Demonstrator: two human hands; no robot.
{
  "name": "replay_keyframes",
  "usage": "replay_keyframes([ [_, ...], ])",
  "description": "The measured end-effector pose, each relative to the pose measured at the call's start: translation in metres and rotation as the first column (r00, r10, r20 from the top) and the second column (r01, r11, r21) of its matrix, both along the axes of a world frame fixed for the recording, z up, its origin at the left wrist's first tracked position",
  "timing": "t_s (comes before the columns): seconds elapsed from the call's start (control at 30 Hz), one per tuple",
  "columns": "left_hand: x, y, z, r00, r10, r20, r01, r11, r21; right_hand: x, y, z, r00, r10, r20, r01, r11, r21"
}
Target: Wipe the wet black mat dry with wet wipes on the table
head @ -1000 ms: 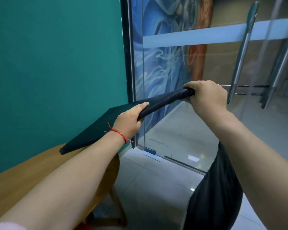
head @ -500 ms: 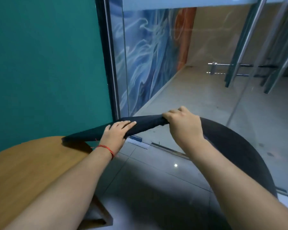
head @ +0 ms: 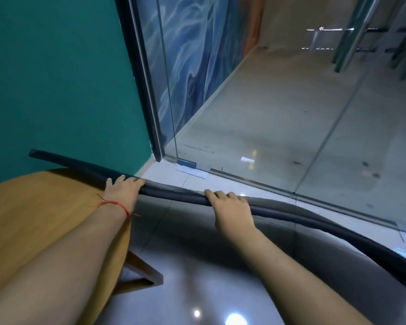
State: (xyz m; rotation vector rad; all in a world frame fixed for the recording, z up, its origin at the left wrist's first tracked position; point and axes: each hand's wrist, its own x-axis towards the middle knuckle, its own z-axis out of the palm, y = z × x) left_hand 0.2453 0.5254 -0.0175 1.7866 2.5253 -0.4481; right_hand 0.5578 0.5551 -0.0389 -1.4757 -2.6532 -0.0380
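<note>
We grip the black mat (head: 176, 195) edge-on w/ both hands: left hand (head: 123, 192) and right hand (head: 232, 213) curl fingers over its edge. Its far end hangs above the table (head: 45, 219) at 10 o'clock; the rest droops toward 4 o'clock.

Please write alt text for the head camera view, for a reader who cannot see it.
The left hand and right hand grip a black mat, seen edge-on, above the edge of a wooden table and a tiled floor. Behind stand a teal wall and glass door.
</note>
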Motion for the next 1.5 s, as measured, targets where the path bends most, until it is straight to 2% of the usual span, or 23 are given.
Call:
replay_keyframes([
  [0.07,-0.005,0.007,-0.001,1.0,0.012,0.018,-0.012,1.0,0.018,0.032,0.003,-0.016,0.984,-0.18,0.013,0.181,0.98,-0.079],
  [0.13,-0.006,0.013,-0.005,1.0,0.0,0.021,0.0,1.0,-0.003,0.063,0.004,-0.033,0.96,-0.279,0.028,0.28,0.948,-0.148],
  [0.2,-0.003,0.016,-0.01,1.0,-0.014,0.011,0.014,1.0,-0.023,0.072,-0.003,-0.043,0.961,-0.271,0.053,0.275,0.931,-0.241],
  [0.27,0.002,0.02,-0.014,1.0,0.001,-0.011,-0.001,1.0,0.0,0.069,-0.009,-0.047,0.969,-0.236,0.072,0.247,0.933,-0.261],
  [0.5,0.038,0.038,-0.024,0.996,0.014,-0.087,-0.004,0.994,0.11,0.098,0.052,-0.028,0.966,-0.254,0.048,0.257,0.964,-0.073],
  [0.57,0.06,0.048,-0.026,0.995,-0.034,-0.093,0.046,0.991,0.128,0.107,0.067,-0.014,0.964,-0.262,0.031,0.263,0.965,-0.006],
  [0.67,0.1,0.071,-0.031,0.981,-0.189,0.042,0.177,0.964,0.2,0.12,0.085,0.004,0.96,-0.281,-0.02,0.281,0.955,0.096],
  [0.73,0.124,0.089,-0.027,0.954,-0.252,0.164,0.196,0.935,0.294,0.132,0.095,0.017,0.952,-0.299,-0.069,0.306,0.938,0.16],
  [0.83,0.138,0.11,-0.023,0.933,-0.326,0.153,0.239,0.877,0.417,0.152,0.104,0.037,0.953,-0.266,-0.146,0.298,0.913,0.278],
  [0.9,0.139,0.115,-0.032,0.925,-0.354,0.135,0.27,0.865,0.422,0.161,0.105,0.041,0.969,-0.189,-0.156,0.234,0.903,0.36],
  [0.97,0.139,0.111,-0.049,0.94,-0.322,0.11,0.271,0.903,0.333,0.163,0.101,0.026,0.982,-0.114,-0.149,0.163,0.911,0.378],
  [1.03,0.137,0.101,-0.065,0.973,-0.228,0.046,0.22,0.966,0.138,0.157,0.091,-0.007,0.989,-0.062,-0.132,0.101,0.945,0.31],
  [1.13,0.134,0.083,-0.085,0.986,-0.139,0.092,0.15,0.98,-0.133,0.142,0.072,-0.071,0.998,-0.057,0.021,0.059,0.996,-0.072],
  [1.2,0.137,0.073,-0.095,0.98,-0.126,0.156,0.154,0.97,-0.186,0.134,0.057,-0.107,0.976,-0.037,0.213,0.106,0.942,-0.319],
  [1.23,0.139,0.068,-0.1,0.975,-0.122,0.185,0.156,0.971,-0.182,0.131,0.049,-0.119,0.96,-0.051,0.276,0.158,0.91,-0.382],
  [1.33,0.144,0.054,-0.108,0.957,-0.132,0.26,0.187,0.962,-0.199,0.126,0.034,-0.144,0.932,-0.127,0.341,0.271,0.868,-0.417],
  [1.5,0.15,0.039,-0.113,0.934,-0.121,0.335,0.188,0.966,-0.175,0.121,0.02,-0.165,0.935,-0.139,0.328,0.283,0.849,-0.446],
])
